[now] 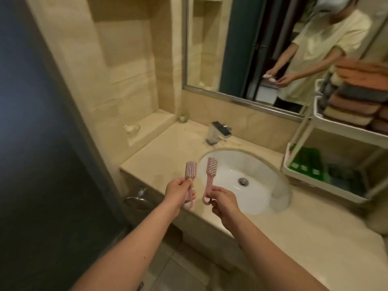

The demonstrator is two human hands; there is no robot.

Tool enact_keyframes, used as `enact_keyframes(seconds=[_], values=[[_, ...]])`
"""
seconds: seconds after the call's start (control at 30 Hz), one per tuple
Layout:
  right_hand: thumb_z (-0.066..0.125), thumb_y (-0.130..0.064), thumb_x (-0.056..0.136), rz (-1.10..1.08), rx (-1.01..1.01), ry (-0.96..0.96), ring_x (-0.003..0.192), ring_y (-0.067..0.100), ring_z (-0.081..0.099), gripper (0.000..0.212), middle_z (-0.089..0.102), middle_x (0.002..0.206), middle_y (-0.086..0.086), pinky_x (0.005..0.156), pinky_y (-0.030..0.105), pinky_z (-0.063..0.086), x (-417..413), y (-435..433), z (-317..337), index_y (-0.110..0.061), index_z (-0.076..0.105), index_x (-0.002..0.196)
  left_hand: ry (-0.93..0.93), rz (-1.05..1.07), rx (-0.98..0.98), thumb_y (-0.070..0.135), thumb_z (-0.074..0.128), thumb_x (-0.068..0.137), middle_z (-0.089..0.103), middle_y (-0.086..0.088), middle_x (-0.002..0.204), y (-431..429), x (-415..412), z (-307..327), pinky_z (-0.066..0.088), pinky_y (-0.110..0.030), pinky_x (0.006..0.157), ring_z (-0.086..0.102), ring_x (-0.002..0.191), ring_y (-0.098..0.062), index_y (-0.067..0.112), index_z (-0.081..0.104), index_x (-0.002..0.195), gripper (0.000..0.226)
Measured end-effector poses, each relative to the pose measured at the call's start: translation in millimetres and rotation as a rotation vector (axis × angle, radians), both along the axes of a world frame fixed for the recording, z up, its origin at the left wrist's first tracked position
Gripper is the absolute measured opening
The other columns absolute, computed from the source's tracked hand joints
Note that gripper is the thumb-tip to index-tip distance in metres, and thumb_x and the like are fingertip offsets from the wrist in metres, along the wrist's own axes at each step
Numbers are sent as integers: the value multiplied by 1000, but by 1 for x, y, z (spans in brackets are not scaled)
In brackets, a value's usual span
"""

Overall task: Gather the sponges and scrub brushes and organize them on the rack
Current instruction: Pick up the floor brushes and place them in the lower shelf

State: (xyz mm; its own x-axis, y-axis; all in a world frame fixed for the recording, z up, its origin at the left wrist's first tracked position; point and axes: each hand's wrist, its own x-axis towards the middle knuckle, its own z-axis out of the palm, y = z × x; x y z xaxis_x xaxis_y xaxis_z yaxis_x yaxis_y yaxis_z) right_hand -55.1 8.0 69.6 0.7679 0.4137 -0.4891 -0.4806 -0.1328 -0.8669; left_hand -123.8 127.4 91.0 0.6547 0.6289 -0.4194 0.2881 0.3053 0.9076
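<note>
My left hand [178,191] grips the handle of a pink scrub brush [43,171], bristle head pointing up, above the counter's front left corner. My right hand [222,199] pinches the handle of a second pink scrub brush [210,171], held over the left edge of the sink [262,164]. A white two-tier rack [319,177] stands on the counter at the right. Its upper shelf carries stacked sponges [354,101] in orange, grey and yellow. Green items [304,160] lie on its lower shelf.
A chrome faucet [218,133] stands behind the sink. Two small glass cups [131,128] [183,117] sit on the tiled ledge at the back left. A mirror [273,49] covers the wall behind the counter. A dark door [37,143] closes off the left side.
</note>
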Motion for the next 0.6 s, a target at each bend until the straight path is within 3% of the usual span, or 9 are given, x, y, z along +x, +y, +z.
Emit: enact_keyframes(seconds=[0.1,0.33,0.43,0.6], values=[[54,4,84,-65,-8,-29,49,12,36,23,59,73,6,40,20,27,37,-45,2,-4,70,98,14,-92,73,23,58,95,62,-5,74,-39,46,-3,48,-26,59,56,64,-16,11,65,85,17],[56,4,81,-223,-47,-77,50,13,34,21,56,69,6,40,19,26,97,-138,4,-7,73,88,26,-273,148,24,58,92,57,2,66,-123,124,0,31,-24,50,44,55,-12,11,65,76,22],[58,5,82,-298,-49,-97,48,12,35,22,57,65,4,42,20,26,112,-169,6,-12,73,82,50,-394,152,16,53,90,52,2,61,-152,152,2,29,-24,50,42,56,-14,11,62,74,19],[60,5,82,-429,-71,-120,46,11,35,24,57,60,3,42,20,28,139,-213,5,-11,74,92,58,-528,150,15,50,91,50,-2,65,-199,197,4,33,-25,54,44,62,-17,10,60,74,20]])
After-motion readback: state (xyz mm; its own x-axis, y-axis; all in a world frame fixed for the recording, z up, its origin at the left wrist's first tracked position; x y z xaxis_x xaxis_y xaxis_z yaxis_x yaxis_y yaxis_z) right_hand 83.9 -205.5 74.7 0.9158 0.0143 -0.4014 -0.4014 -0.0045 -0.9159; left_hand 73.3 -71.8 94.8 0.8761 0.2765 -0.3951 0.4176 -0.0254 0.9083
